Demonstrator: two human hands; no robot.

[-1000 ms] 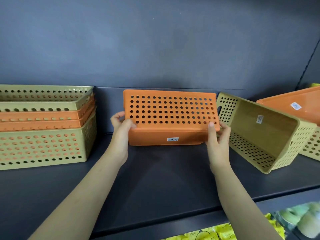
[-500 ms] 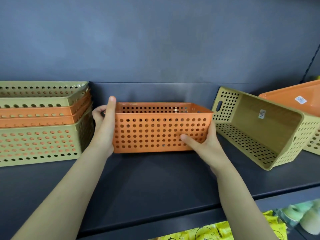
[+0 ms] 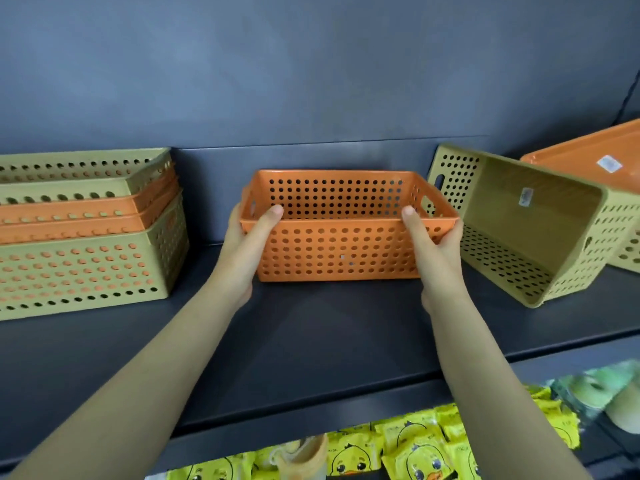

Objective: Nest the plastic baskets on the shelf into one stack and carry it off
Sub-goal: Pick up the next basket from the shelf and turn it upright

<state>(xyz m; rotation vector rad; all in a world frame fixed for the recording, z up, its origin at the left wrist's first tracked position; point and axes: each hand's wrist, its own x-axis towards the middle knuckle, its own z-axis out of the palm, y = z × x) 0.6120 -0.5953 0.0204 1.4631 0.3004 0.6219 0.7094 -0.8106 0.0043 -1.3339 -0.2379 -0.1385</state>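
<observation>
An orange perforated basket [image 3: 341, 252] stands upright, mouth up, at the middle of the dark shelf [image 3: 311, 334]. My left hand [image 3: 247, 244] grips its left end, thumb over the front rim. My right hand [image 3: 434, 244] grips its right end the same way. To the left stands a nested stack [image 3: 83, 237] of olive and orange baskets. On the right an olive basket [image 3: 533, 230] lies tipped on its side, mouth toward me. Behind it, an orange basket [image 3: 588, 157] leans against another olive one [image 3: 627, 251].
The grey back wall [image 3: 311, 81] closes off the shelf behind the baskets. Below the shelf's front edge lie yellow duck-print packets [image 3: 398, 445] and pale green rolls [image 3: 609, 393] on a lower level.
The orange basket was tipped with its bottom toward me; both hands turned it upright and set it mouth up. My thumbs now hook over its front rim.
</observation>
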